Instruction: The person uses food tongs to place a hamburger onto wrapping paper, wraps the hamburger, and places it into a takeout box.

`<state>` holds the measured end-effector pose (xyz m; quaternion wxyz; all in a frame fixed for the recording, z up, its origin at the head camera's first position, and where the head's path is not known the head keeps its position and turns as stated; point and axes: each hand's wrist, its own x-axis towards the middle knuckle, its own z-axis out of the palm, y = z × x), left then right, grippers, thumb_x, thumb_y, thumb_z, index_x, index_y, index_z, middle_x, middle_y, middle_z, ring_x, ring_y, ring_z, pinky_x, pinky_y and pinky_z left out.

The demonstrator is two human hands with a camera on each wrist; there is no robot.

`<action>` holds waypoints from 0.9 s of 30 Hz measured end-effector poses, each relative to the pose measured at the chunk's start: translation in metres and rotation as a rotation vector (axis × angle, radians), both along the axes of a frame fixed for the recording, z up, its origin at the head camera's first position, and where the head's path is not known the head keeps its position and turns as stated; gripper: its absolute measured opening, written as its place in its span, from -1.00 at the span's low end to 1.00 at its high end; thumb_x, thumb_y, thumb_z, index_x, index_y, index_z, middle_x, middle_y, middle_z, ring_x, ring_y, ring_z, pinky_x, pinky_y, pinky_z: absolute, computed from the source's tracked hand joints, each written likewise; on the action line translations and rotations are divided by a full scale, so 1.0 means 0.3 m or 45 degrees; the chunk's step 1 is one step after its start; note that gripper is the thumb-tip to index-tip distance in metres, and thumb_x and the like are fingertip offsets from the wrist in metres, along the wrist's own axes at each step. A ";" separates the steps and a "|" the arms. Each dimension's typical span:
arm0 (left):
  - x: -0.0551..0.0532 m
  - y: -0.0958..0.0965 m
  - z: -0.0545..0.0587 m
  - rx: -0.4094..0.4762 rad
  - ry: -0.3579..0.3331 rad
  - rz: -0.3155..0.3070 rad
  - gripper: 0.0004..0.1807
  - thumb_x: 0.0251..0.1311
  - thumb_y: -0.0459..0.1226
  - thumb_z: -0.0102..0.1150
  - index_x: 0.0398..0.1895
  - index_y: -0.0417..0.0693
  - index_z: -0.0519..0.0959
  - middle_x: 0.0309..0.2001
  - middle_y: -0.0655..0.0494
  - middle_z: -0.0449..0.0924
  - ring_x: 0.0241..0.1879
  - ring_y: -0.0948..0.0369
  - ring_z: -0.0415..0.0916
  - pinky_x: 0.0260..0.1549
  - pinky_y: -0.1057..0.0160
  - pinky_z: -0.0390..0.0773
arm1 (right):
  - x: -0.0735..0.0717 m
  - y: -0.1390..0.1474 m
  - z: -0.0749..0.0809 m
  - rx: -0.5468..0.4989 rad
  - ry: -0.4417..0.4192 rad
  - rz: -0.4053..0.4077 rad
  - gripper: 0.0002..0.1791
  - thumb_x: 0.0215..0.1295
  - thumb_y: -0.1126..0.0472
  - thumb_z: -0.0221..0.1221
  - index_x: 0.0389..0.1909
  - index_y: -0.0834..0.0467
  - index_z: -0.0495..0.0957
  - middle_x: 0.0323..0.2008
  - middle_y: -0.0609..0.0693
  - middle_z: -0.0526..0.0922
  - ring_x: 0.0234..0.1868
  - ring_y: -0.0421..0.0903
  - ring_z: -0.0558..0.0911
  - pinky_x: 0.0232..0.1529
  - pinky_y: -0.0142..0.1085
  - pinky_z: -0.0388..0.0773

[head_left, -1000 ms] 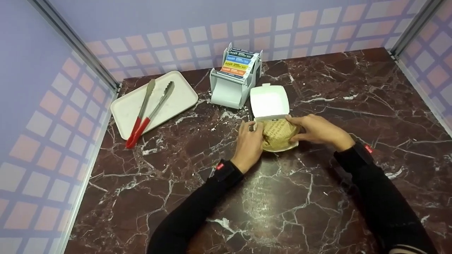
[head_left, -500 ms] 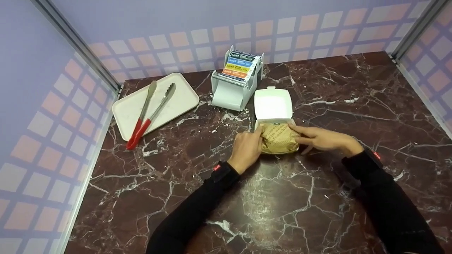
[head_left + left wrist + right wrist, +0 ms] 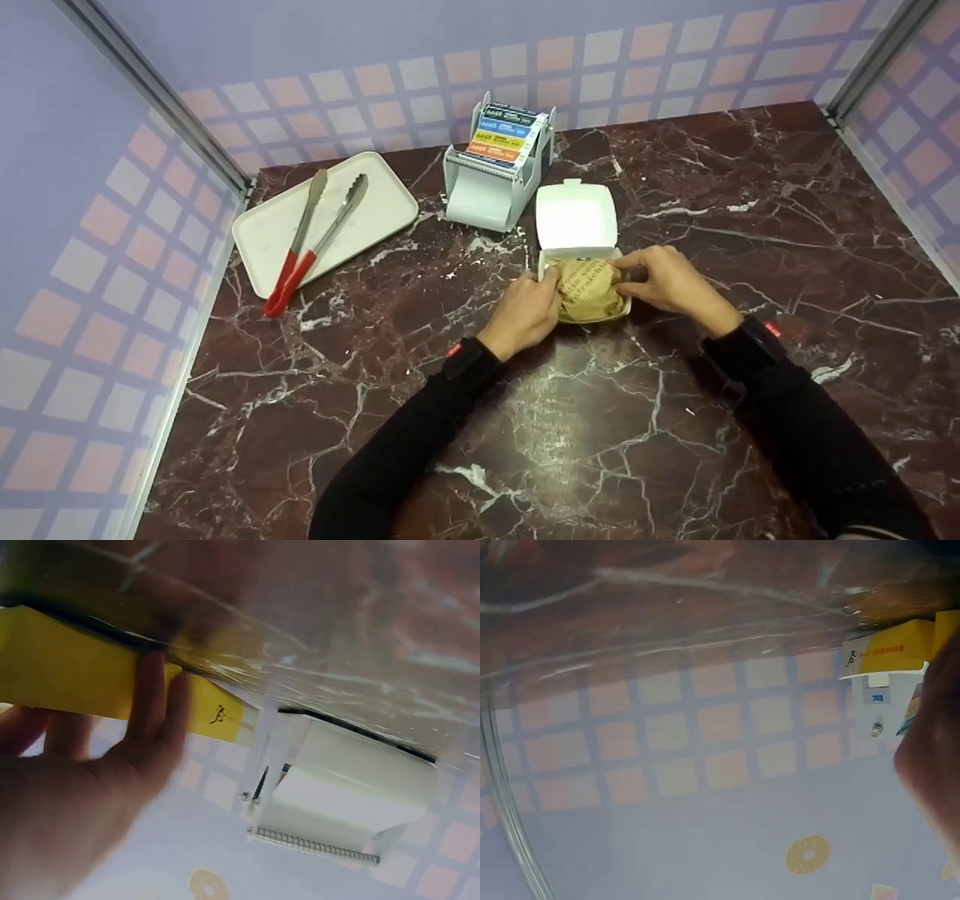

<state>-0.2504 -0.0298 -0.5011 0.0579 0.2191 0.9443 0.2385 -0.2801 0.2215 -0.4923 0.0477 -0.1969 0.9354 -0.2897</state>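
Note:
An open clamshell burger box [image 3: 576, 216] stands on the table, its white lid tipped back. In its base sits a burger wrapped in printed tan paper [image 3: 589, 291]. My left hand [image 3: 523, 309] grips the box's left side, thumb over the rim by the wrapper. The left wrist view shows its fingers [image 3: 154, 701] against the yellow outer wall. From the right, my right hand [image 3: 664, 281] pinches at the wrapped burger's edge with thumb and index finger. In the right wrist view that hand [image 3: 937, 750] partly covers the yellow box [image 3: 896, 649].
Just behind the box stands a white label dispenser [image 3: 487, 196] with coloured label rolls. At the back left, a white tray [image 3: 382, 202] bears red-handled metal tongs [image 3: 300, 262], whose handles overhang its front edge. Tiled panels [image 3: 420, 75] border the dark marble table [image 3: 420, 450].
The right hand's fingers spread out along the box's right side, then drew together at the wrapper. The left fingers, lifted at first, came down onto the box's left side. The wrapped burger stays in the box.

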 end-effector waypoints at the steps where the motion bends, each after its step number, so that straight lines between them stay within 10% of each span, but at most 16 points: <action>1: 0.000 -0.005 0.005 0.015 -0.068 -0.005 -0.45 0.58 -0.17 -0.12 0.54 -0.18 0.27 0.01 -0.22 0.72 0.14 -0.06 0.57 0.22 -0.06 0.60 | 0.003 -0.003 0.003 0.011 0.017 -0.024 -0.54 0.16 0.29 0.45 0.11 0.26 0.68 -0.01 0.29 0.76 -0.34 0.12 0.72 -0.22 0.02 0.68; 7: 0.003 -0.024 0.032 -0.029 -0.252 -0.058 0.04 0.37 0.26 0.13 0.66 -0.14 0.00 0.39 -0.30 0.45 0.44 -0.09 0.35 0.41 -0.25 0.38 | 0.008 -0.009 0.007 -0.160 -0.050 -0.046 -0.56 0.17 0.33 0.46 0.11 0.25 0.70 -0.11 0.33 0.78 -0.69 -0.16 0.59 -0.52 -0.08 0.69; 13: 0.015 -0.019 0.025 -0.022 -0.199 -0.104 0.15 0.23 0.17 0.35 0.66 -0.20 -0.03 0.42 -0.23 0.45 0.48 -0.07 0.28 0.49 -0.09 0.32 | -0.007 0.004 -0.023 -0.404 -0.290 -0.019 -0.54 0.22 0.47 0.37 0.16 0.35 0.63 -0.13 0.42 0.75 -0.73 -0.27 0.58 -0.66 -0.28 0.66; 22: 0.051 0.007 0.003 -0.008 -0.112 -0.049 -0.07 0.48 -0.01 0.12 0.63 -0.34 -0.06 0.42 -0.31 0.42 0.40 -0.08 0.35 0.45 0.01 0.38 | 0.048 -0.022 -0.028 0.058 0.182 0.133 -0.64 0.36 0.38 0.22 0.16 0.31 0.65 -0.53 0.15 0.72 -0.72 -0.17 0.54 -0.61 -0.19 0.60; 27: 0.068 0.013 -0.012 -0.013 -0.077 -0.018 -0.08 0.50 -0.02 0.08 0.64 -0.33 -0.10 0.44 -0.31 0.38 0.50 -0.13 0.26 0.55 -0.03 0.23 | 0.088 -0.013 -0.007 0.134 -0.003 0.220 -0.41 0.64 0.08 -0.05 0.50 0.34 0.28 -0.75 -0.11 0.52 -0.81 -0.24 0.51 -0.16 0.06 0.71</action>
